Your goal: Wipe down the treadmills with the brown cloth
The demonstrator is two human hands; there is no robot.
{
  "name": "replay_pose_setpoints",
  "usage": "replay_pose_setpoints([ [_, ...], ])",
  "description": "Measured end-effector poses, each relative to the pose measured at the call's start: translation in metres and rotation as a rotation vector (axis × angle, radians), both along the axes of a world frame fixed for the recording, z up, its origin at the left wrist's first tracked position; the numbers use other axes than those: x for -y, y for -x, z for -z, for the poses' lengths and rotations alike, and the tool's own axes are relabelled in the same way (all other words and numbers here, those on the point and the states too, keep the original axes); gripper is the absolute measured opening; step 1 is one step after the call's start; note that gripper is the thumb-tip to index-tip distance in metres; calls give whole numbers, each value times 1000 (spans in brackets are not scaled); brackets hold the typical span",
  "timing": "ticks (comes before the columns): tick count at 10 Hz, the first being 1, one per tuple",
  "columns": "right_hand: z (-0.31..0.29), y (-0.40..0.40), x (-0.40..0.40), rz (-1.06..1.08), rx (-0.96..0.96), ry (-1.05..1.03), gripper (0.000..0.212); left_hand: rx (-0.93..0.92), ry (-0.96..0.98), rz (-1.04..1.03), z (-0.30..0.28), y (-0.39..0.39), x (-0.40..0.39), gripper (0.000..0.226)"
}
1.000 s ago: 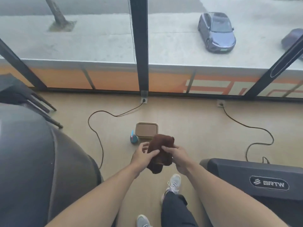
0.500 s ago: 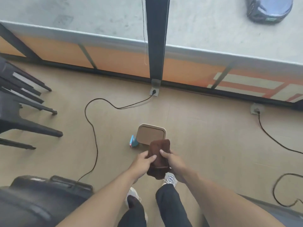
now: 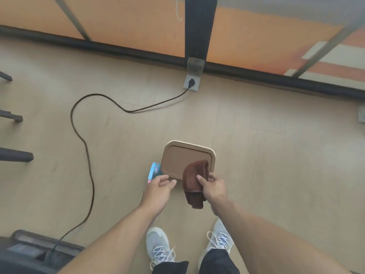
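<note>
Over tan tray (image 3: 173,155) on floor: our right hand (image 3: 214,187) pinches brown cloth (image 3: 194,180), folded, long axis hanging down. Left hand (image 3: 159,187) open, just beside, holding nothing. Treadmill (image 3: 29,252) lies back-left, nearer left arm.

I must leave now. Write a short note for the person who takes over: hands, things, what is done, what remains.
Right hand holds the folded brown cloth above the floor, over the near corner of the tan tray.
Left hand is open, holding nothing, beside the cloth.
A treadmill edge shows at lower left, its cable plugged in.
Done: cloth in hand.
Left: wiping; no treadmill is being touched.
</note>
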State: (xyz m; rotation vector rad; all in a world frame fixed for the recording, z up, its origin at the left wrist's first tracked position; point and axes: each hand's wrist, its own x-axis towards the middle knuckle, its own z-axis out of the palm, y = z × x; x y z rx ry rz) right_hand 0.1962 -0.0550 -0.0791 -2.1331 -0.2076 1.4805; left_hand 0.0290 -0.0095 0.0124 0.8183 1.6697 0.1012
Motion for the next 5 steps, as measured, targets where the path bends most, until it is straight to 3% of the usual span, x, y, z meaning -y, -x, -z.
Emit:
replay_pose_setpoints([
  [1,47,12,-18,8,13,19,10,-11,7,-11,34,12,0,35],
  [3,96,21,-47,-60,53,57,31,-28,2,-21,64,42,14,28],
  [5,40,7,-41,-78,-49,159,56,-36,-21,-67,58,63,22,21],
])
